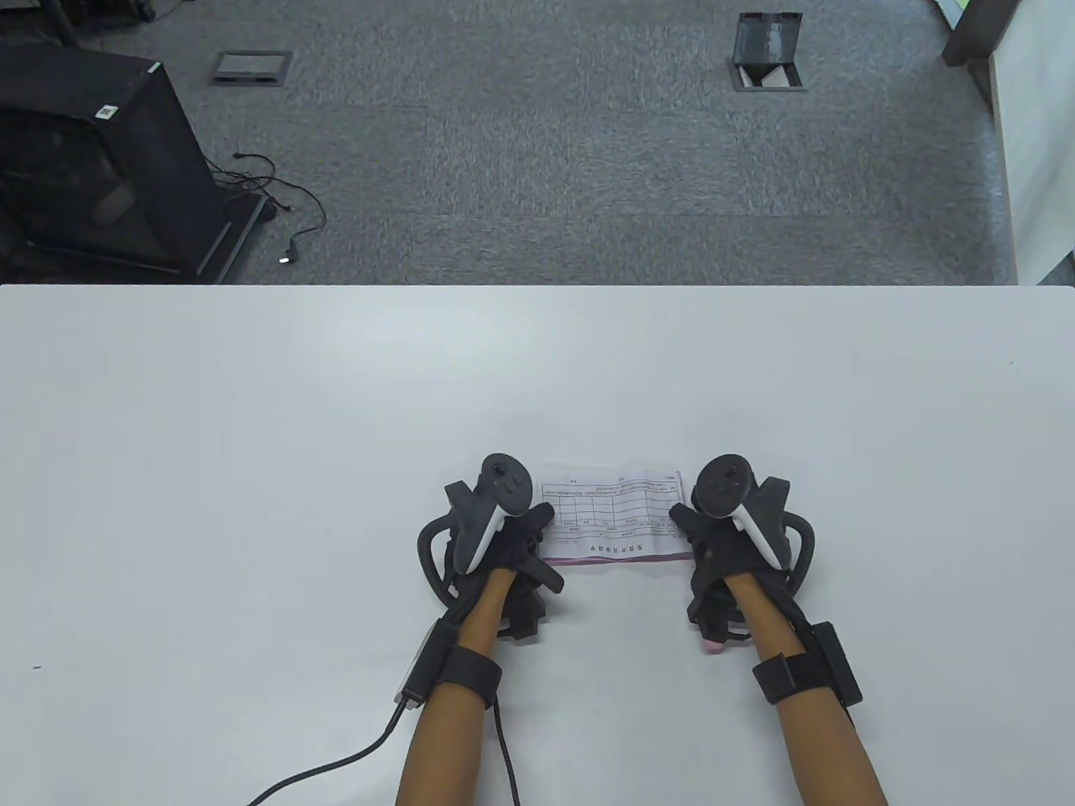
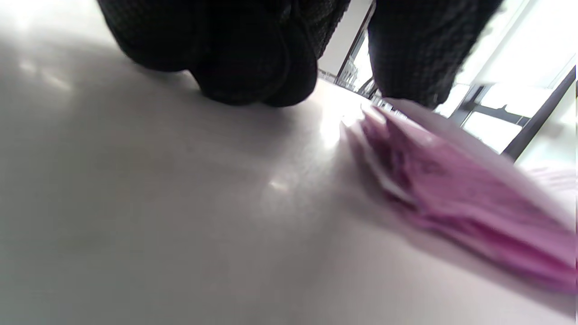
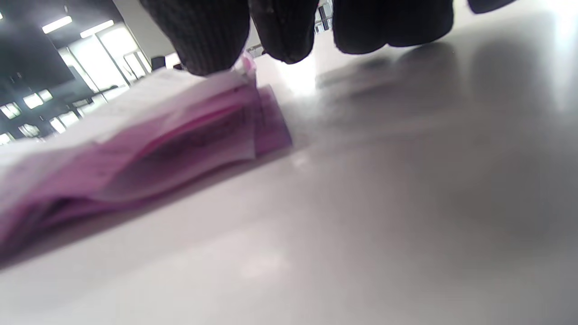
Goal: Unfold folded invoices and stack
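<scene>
Invoices (image 1: 613, 516) lie in a small pile on the white tabletop (image 1: 252, 437), near its close edge, right between my two hands. The top sheet is open and flat. It is white with a printed grid and lines of small print, and a pink edge shows along its near side. From the wrist views I see more thin sheets under it, pink and purple, and they bulge up a bit in the middle, so the pile (image 3: 135, 144) is not flat.

My left hand (image 1: 495, 537) rests at the left end of the pile. Its fingertips (image 2: 253, 67) are down on the tabletop just beside the papers (image 2: 451, 194), and one finger touches the top of the pile. I cannot tell if that grip is pinching any sheet.

My right hand (image 1: 731, 537) rests at the right end. One fingertip (image 3: 203, 45) presses on the top sheet, the others touch the tabletop beside it. That grip looks loose, holding nothing.

I see no boxes or trays on the tabletop.
</scene>
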